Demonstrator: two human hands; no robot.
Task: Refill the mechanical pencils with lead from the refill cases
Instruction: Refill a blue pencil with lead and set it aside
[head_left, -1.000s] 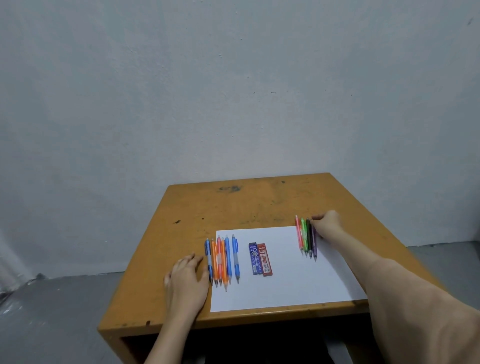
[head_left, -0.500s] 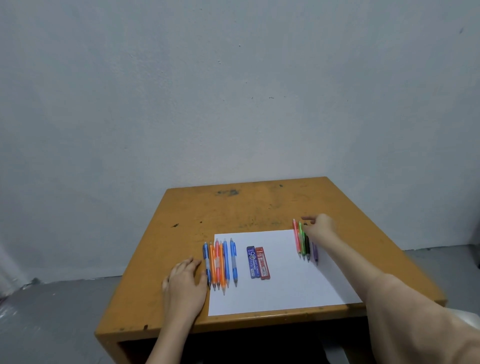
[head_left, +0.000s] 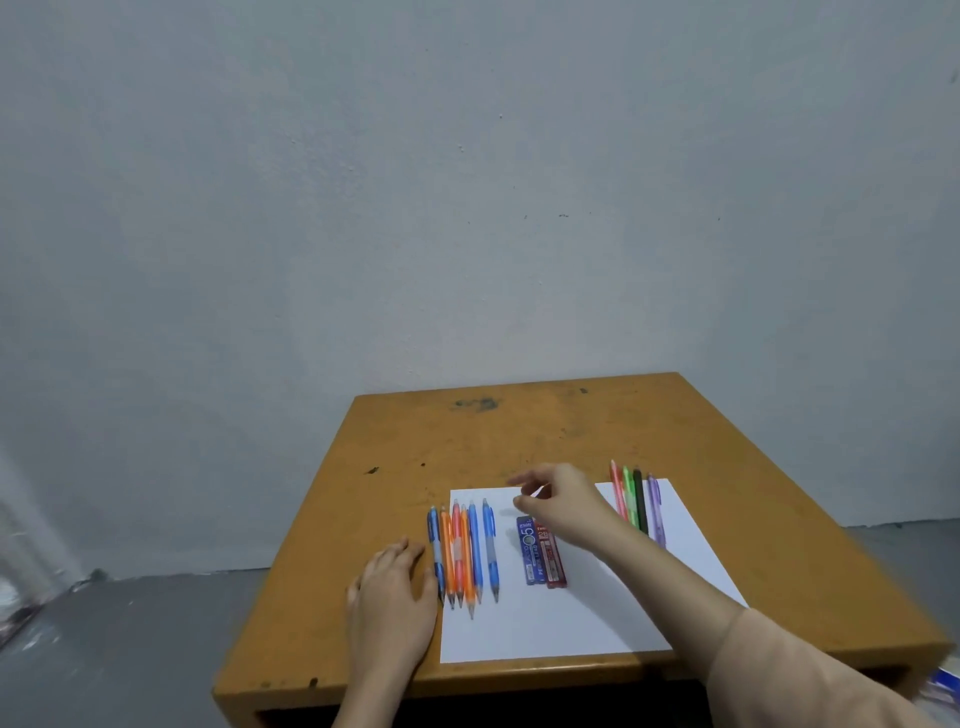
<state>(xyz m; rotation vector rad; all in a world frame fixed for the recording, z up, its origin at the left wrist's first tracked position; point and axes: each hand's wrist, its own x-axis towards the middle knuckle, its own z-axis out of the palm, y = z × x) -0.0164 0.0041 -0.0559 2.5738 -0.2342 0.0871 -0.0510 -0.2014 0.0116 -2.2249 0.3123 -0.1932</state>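
Right hand moved over two refill cases, grip released; left hand flat beside six pencils.

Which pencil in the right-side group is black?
The third from the left: the black pencil lies between the green pencil and the purple pencil.

Sheet on table, pencil row at left edge, refill cases mid-sheet, pencil group, seemingly four, right.
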